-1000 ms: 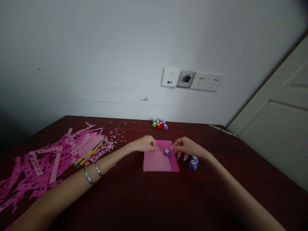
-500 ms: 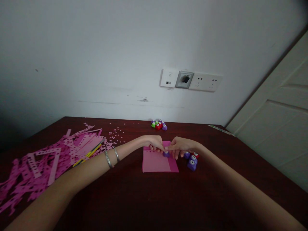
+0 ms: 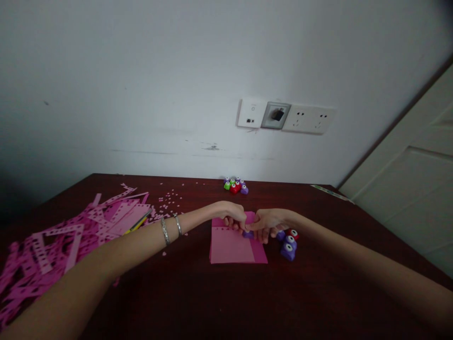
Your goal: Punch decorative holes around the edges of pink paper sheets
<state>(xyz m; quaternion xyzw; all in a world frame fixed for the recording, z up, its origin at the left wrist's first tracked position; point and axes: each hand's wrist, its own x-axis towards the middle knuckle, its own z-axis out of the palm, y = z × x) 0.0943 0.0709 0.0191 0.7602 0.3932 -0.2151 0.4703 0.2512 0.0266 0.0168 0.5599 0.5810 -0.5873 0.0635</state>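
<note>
A stack of pink paper sheets (image 3: 231, 248) lies on the dark wooden table (image 3: 219, 302), with a row of punched holes along its far edge. My left hand (image 3: 230, 217) and my right hand (image 3: 269, 223) meet over that far edge. Both are curled with fingertips pressed on a small purple paper punch (image 3: 248, 234) that sits on the paper. Just right of my right hand lie a few more punches (image 3: 289, 243), purple and red.
A heap of punched pink paper strips (image 3: 63, 236) with pencils (image 3: 138, 222) covers the table's left side. A cluster of small coloured punches (image 3: 235, 185) sits near the wall. Wall sockets (image 3: 286, 117) are above; a door (image 3: 410, 179) stands at right.
My two hands have closed in together over the purple punch, which earlier lay visible between them on the paper. A red punch has come into view beside my right hand.
</note>
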